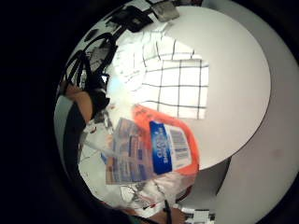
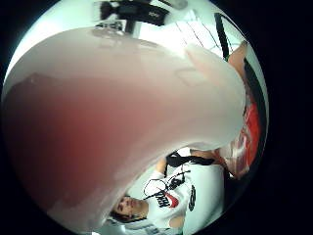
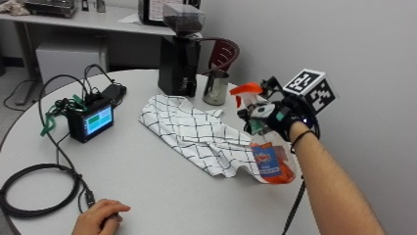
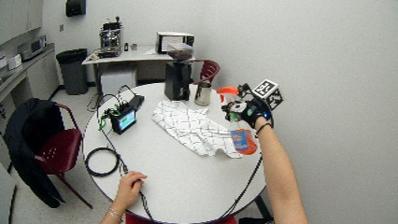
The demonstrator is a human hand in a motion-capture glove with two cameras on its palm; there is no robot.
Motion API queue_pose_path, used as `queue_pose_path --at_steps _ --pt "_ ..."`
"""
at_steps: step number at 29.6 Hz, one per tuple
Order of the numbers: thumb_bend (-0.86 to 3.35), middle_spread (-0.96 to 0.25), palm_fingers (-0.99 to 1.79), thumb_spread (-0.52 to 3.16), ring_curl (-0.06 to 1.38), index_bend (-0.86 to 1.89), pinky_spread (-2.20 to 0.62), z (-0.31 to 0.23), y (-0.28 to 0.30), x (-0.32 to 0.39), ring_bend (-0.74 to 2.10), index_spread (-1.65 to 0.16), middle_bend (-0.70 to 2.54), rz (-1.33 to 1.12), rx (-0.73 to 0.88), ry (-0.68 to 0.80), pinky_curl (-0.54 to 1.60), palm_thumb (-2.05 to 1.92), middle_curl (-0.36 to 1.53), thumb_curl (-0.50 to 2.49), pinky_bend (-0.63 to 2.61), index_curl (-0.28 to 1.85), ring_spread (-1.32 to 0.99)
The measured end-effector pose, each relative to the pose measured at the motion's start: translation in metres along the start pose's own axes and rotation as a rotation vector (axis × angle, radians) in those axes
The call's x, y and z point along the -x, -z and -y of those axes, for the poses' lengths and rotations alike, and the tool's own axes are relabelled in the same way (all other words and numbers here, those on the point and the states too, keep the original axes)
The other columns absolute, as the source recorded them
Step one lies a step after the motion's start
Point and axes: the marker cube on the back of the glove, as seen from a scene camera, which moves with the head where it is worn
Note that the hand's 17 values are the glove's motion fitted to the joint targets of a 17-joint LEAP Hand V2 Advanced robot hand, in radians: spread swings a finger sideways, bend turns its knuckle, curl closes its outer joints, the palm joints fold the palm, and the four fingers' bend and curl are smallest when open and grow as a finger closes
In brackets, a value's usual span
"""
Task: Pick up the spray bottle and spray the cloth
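Bare left hand rests on the round white table, nearest the outside camera, fingers loosely curled, holding nothing I can see. Table is the landmark for everything else. Checked cloth lies crumpled across the table's middle, one corner reaching the far right edge. Black coffee grinder stands upright at the table's back edge, steel cup just beside it. Small device with a lit green screen sits toward the table's left side, coiled black cable near the front left edge. Spray bottle is lifted off the table over the cloth's right corner, orange trigger head up, orange liquid in the base. Gloved right hand is wrapped around the bottle neck, fingers curled on it.
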Motion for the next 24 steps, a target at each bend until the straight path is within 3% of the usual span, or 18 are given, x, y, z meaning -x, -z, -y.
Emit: queue_pose_path --at_steps 5,14,20,24 --pt "-0.03 -0.1 1.18 0.93 0.42 0.17 -0.01 -0.001 -0.007 -0.013 0.54 -0.23 0.51 0.007 0.017 -0.032 0.26 0.85 0.46 0.48 0.16 0.38 -0.11" --pt "-0.03 -0.1 1.23 0.94 0.42 0.16 -0.03 -0.018 0.034 0.054 0.55 -0.22 0.5 -0.062 -0.071 0.064 0.28 0.84 0.45 0.48 0.19 0.39 -0.11" --pt "-0.03 -0.1 1.24 0.94 0.42 0.17 -0.05 -0.006 -0.009 0.006 0.56 -0.22 0.49 -0.045 0.026 -0.037 0.3 0.83 0.45 0.48 0.19 0.4 -0.12" --pt "-0.03 -0.1 1.24 0.94 0.42 0.17 -0.05 -0.005 -0.003 0.003 0.56 -0.22 0.5 -0.05 0.016 -0.045 0.3 0.83 0.45 0.48 0.19 0.4 -0.11"
